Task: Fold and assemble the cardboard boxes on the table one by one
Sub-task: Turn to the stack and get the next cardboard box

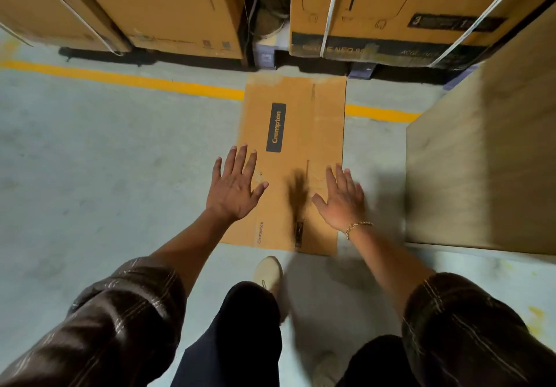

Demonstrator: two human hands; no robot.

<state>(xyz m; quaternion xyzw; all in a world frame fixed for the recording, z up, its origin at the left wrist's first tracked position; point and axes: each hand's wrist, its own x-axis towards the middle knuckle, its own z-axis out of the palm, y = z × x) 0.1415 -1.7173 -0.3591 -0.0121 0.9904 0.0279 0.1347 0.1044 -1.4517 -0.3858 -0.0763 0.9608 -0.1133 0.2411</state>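
Observation:
A flattened brown cardboard box (pixel 301 134) with a black "Crompton" label lies on the grey floor in front of me, its long side running away from me. My left hand (pixel 236 183) hovers over its near left edge, fingers spread and straight, holding nothing. My right hand (pixel 341 198), with a gold bracelet at the wrist, is spread over the near right part of the box, slightly blurred. Whether either palm touches the cardboard cannot be told.
Large strapped cartons (pixel 391 10) on pallets stand across the far side. A plywood table top (pixel 487 161) fills the right. A yellow floor line (pixel 126 80) runs under the flat box. My shoe (pixel 269 272) stands just short of the box's near edge.

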